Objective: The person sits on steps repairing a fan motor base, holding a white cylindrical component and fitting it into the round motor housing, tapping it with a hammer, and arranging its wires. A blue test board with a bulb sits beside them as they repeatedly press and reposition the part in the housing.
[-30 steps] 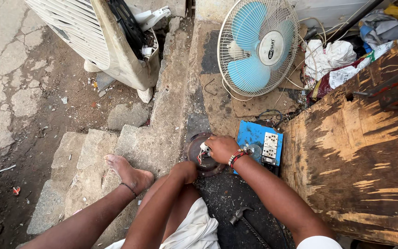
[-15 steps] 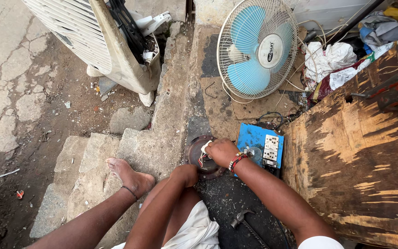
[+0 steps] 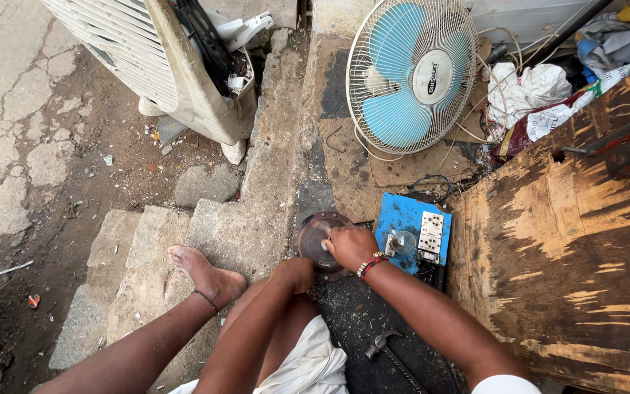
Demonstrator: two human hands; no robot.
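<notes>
Since earlier frame: right hand (image 3: 350,246) shifted slightly on round metal plate (image 3: 313,244); left hand (image 3: 294,273) unmoved at plate's 5 o'clock edge. Right fingers curled shut over something small at plate centre; what exactly, cannot tell. Left grip hidden. Hammer (image 3: 382,343) at 6 o'clock, untouched. Blue switch box (image 3: 413,232) at 3 o'clock. Pedestal fan (image 3: 411,73) at 12 o'clock. Work appears mid-way: plate under hand, nothing visibly finished.

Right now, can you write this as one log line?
right hand: pressing on round metal disc | left hand: hidden behind knee | blue switch board: right of disc | hammer: on ground
</notes>
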